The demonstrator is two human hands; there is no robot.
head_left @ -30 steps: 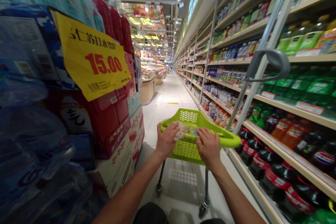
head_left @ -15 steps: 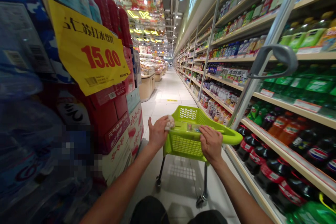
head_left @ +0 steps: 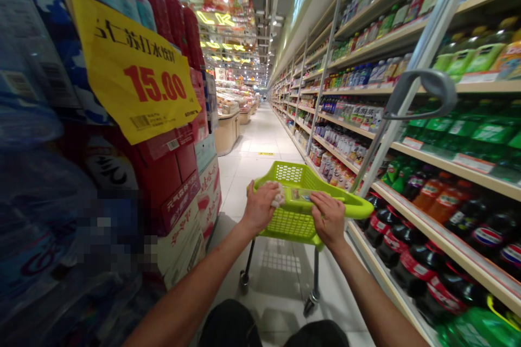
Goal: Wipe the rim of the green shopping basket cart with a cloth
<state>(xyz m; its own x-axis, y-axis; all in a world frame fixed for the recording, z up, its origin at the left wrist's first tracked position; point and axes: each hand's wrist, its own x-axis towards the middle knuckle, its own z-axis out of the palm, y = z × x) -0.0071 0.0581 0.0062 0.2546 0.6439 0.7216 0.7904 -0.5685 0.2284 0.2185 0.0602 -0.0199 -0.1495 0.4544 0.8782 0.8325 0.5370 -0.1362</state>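
A lime-green shopping cart (head_left: 287, 223) stands in front of me on the aisle floor. My left hand (head_left: 260, 209) is closed on a crumpled, pale cloth (head_left: 279, 196), pressing it against the left half of the cart's handle. On the handle's right half, my right hand (head_left: 329, 217) grips with its fingers over the top. Between the two hands a clear panel with a small label (head_left: 299, 194) shows on the handle. A grey loop-shaped holder (head_left: 442, 89) rises on a rod at the cart's right side.
Shelves of bottled drinks (head_left: 484, 119) line the right side, close to the cart. Stacked drink cartons (head_left: 171, 184) with a yellow price sign (head_left: 142, 73) crowd the left. The tiled aisle (head_left: 264, 143) runs ahead past a wooden display counter (head_left: 227, 134).
My left hand has slid right along the handle with the cloth, uncovering the handle's left end. My right hand keeps its place on the handle.
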